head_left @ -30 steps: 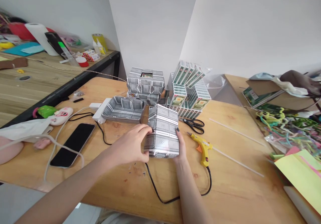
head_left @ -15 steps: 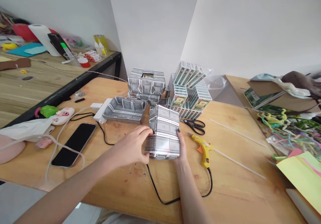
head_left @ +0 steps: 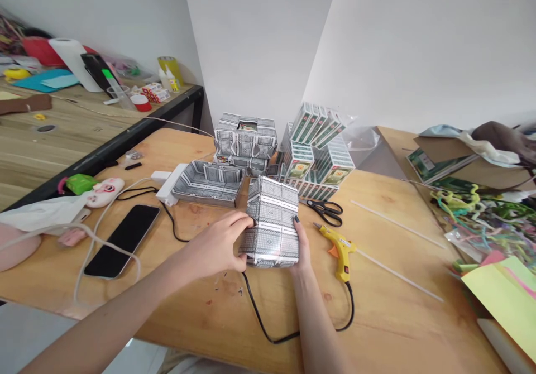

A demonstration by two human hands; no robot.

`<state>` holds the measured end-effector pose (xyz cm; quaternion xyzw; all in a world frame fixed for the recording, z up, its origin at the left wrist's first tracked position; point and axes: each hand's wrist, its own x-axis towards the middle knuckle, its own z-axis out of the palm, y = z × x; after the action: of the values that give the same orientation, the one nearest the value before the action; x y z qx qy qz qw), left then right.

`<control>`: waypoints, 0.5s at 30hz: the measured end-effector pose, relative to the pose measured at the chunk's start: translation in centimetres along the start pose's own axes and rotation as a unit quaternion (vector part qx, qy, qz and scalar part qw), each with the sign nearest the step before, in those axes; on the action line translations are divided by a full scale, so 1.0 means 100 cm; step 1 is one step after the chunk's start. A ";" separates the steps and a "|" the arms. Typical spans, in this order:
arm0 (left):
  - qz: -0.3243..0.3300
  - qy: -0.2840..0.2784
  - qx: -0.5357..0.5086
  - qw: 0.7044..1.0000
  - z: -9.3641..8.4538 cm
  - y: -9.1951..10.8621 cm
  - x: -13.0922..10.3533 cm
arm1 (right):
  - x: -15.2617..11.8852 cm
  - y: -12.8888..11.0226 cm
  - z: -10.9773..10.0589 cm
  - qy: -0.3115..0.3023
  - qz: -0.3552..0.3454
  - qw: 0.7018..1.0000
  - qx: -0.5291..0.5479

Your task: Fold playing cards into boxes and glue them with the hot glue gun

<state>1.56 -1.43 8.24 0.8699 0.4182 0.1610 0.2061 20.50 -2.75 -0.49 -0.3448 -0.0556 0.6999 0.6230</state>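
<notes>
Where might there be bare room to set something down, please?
The widest bare patch of table lies front right, bordered by the glue gun cord, lower white stick and yellow paper. Another separates that stick from the upper white stick. Crowded: the back, with stacked boxes, and the left, around the phone.

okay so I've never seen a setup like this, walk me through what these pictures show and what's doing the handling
There's no machine here: you're seeing a person's two bare hands. Every picture comes from one camera worn on that person's head, looking forward and down. The left hand and right hand hold a gray patterned box between them, over a wooden table. Right of it lie black-handled scissors and a yellow glue gun. Behind stand stacked green-and-white boxes. To the left are an open patterned tray and a phone.
</notes>
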 end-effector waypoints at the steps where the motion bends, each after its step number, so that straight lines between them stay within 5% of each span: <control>1: 0.000 0.001 -0.003 1.000 0.000 0.000 0.000 | 0.000 0.000 0.000 -0.001 0.004 1.000 -0.002; 15: -0.029 0.012 -0.038 0.999 -0.001 0.004 -0.004 | 0.006 0.001 -0.012 0.013 -0.011 1.000 -0.010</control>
<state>1.52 -1.97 8.46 0.8468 0.4395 0.1810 0.2387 21.08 -2.61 -1.74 -0.3597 -0.0583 0.6879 0.6277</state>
